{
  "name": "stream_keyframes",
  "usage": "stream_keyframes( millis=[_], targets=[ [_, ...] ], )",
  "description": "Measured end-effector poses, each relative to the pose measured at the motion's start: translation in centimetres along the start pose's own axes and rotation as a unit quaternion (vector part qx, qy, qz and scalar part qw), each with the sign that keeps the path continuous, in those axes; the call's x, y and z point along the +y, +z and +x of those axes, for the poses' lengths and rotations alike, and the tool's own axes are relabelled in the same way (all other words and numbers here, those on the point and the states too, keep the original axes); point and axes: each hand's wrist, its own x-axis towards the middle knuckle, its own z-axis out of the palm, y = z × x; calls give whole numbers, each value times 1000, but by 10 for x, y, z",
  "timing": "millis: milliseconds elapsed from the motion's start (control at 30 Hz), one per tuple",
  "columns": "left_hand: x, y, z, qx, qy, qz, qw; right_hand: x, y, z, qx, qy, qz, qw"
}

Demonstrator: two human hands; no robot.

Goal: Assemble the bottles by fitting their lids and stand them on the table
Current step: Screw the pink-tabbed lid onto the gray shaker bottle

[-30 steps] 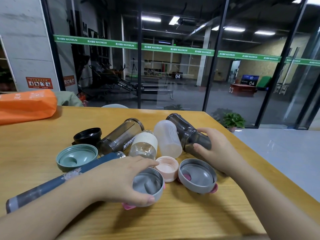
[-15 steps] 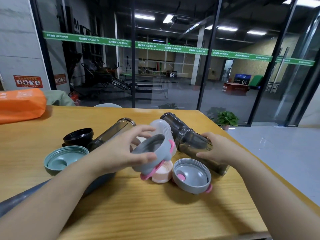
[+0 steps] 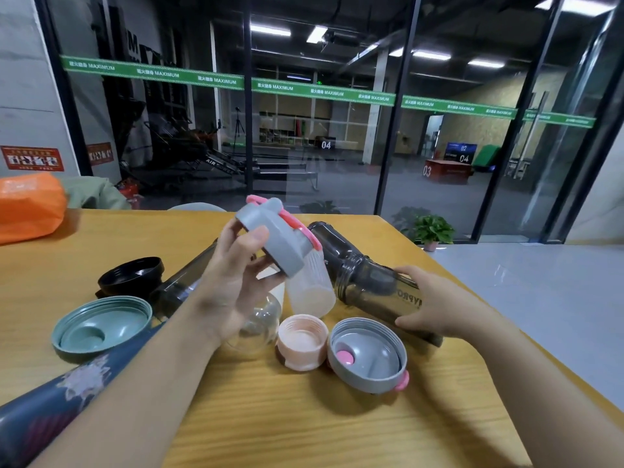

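On the wooden table (image 3: 304, 417), a teal lid (image 3: 101, 327) lay left of a pink cap (image 3: 302, 341), a grey lid (image 3: 368, 358) just right; a black lid (image 3: 130, 275) sat behind.

Orange bag (image 3: 28, 206) at 10 o'clock on the wooden table (image 3: 304, 417); potted plant (image 3: 433, 231) at 2, beyond the glass wall (image 3: 337, 146).

Grey lid with pink flip cap (image 3: 275, 239), raised and tilted above the table. Smoky dark bottle (image 3: 368, 282) lying on its side, lidless. Second grey lid (image 3: 368, 356) lying upturned beside a peach cap (image 3: 302, 341).
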Motion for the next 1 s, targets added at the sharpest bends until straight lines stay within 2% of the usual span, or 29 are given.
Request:
stream_keyframes(
  millis=[67, 200, 367, 533, 733, 867, 1000],
  targets=[
    [2, 0, 6, 22, -7, -39, 999, 4, -3, 1, 19, -7, -3, 1000],
    [2, -5, 17, 86, -25, -41, 995, 9, -10, 5, 64, -33, 19, 997],
    [-6, -15, 15, 83, -18, -75, 994, 8, -19, 12, 162, -103, 60, 980],
    [-5, -23, 14, 106, 14, -84, 991, -15, -21, 23, 225, -180, 140, 947],
    [-4, -34, 11, 143, 37, -103, 984, -44, -13, 38, 245, -220, 168, 929],
    [-6, -37, 12, 172, 34, -117, 978, -35, 4, 43, 266, -240, 167, 919],
    [-7, -35, 14, 169, 42, -80, 982, -26, 14, 45, 270, -252, 163, 915]
  ],
)
